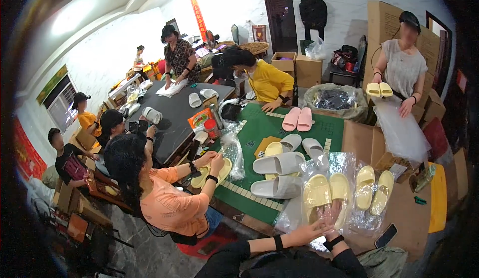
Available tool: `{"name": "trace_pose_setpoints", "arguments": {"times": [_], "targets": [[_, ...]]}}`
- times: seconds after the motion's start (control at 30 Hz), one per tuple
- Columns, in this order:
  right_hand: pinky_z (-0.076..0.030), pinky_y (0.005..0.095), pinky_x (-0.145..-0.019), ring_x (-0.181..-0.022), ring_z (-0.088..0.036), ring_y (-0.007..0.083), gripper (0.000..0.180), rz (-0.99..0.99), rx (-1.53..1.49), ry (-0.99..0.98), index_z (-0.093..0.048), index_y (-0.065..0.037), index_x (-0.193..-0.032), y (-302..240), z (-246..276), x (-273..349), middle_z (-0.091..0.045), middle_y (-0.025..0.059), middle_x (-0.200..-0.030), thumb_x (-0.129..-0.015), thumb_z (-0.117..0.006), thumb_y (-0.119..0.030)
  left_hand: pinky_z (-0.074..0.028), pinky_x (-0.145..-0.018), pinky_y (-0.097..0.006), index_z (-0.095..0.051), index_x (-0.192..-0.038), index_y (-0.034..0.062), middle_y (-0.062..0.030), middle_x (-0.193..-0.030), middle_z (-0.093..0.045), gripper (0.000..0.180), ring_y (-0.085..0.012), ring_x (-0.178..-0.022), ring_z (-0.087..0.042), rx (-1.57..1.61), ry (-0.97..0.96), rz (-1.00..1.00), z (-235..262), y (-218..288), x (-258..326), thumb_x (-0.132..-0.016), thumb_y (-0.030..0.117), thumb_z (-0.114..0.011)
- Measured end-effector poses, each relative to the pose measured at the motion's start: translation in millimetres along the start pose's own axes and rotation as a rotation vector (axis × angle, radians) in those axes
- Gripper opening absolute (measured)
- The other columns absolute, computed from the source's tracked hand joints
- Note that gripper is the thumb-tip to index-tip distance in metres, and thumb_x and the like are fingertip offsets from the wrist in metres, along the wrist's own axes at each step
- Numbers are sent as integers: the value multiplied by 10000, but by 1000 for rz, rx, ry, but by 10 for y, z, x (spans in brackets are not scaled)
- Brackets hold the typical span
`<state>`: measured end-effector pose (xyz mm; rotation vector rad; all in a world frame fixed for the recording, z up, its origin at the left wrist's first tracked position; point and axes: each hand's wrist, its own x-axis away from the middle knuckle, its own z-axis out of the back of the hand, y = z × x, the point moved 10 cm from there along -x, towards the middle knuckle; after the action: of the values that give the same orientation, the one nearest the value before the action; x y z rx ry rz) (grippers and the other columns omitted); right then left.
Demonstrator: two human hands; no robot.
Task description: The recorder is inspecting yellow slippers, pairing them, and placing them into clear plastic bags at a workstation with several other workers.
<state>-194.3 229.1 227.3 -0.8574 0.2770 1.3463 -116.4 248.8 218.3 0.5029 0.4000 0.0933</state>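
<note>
**Yellow slippers half inside a clear bag**

Low in the frame, right of centre, a pair of pale yellow foam slippers (pixel 327 192) lay side by side, toes up-frame, wrapped in a crinkled clear plastic bag (pixel 319 166) on the brown table (pixel 406 213). The right hand (pixel 330 217) lay on the bag over the slippers' heels, fingers spread. The left hand (pixel 305 233) gripped the bag's lower edge; its finger positions could not be made out. A second bagged yellow pair (pixel 373 188) sat just right.
</note>
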Motion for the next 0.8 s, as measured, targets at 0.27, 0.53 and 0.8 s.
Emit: {"name": "trace_pose_setpoints", "arguments": {"times": [0.27, 0.53, 0.8], "targets": [[-250, 547, -955, -1109, -374, 423, 313, -159, 1, -95, -508, -7, -1093, 232, -172, 35, -414, 239, -1192, -809, -507, -139, -269, -994, -453, -420, -1298, 137, -140, -1348, -346, 580, -304, -1235, -334, -351, 294, -10, 251, -225, 103, -731, 133, -544], [-195, 561, -1005, -1209, -299, 423, 404, -233, 62, -133, -468, -28, -1200, 571, -466, 262, -443, 186, -1185, -834, -467, -199, -204, -1028, -522, -422, -1298, 151, -182, -1390, -297, 566, -404, -1274, -267, -323, 225, 32, 119, -369, 16, -746, 141, -548], [-216, 538, -1022, -1212, -299, 439, 319, -215, 360, -192, -531, 102, -973, 458, -308, 55, -428, 287, -1136, -803, -504, -165, -358, -972, -403, -331, -1335, 71, -198, -1387, -295, 633, -363, -1195, -411, -240, 132, 57, -68, -266, 55, -738, 103, -539]]}}
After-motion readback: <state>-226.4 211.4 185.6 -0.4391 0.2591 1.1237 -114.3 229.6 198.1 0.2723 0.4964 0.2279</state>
